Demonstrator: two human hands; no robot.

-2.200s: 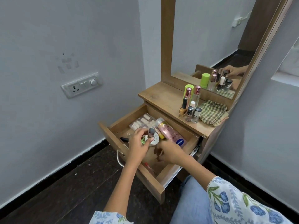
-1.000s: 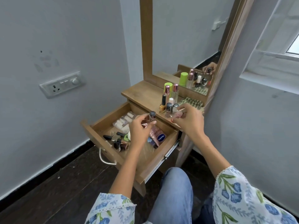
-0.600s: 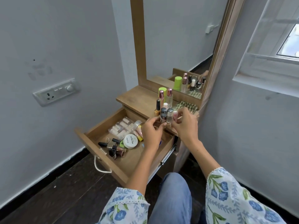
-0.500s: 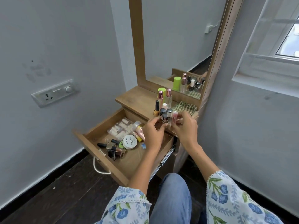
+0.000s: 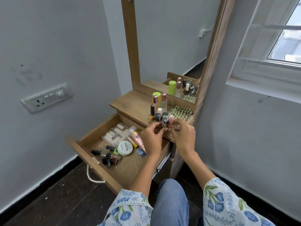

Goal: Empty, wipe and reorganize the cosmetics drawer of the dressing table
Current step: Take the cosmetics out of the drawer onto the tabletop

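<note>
Silver-capped bottle (image 5: 164,122) pinched by two hands; one drawer (image 5: 91,156) open.

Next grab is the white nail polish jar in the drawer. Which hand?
Left. The left hand sits over the open drawer, nearest the jar. The right hand is farther right, by the tabletop bottles. Both pinch bottles now.

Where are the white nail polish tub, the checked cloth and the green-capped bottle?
white nail polish tub (image 5: 125,148): head view, on its printed lid.
checked cloth (image 5: 180,112): head view, on its folded top.
green-capped bottle (image 5: 156,95): head view, on its cap.
</note>
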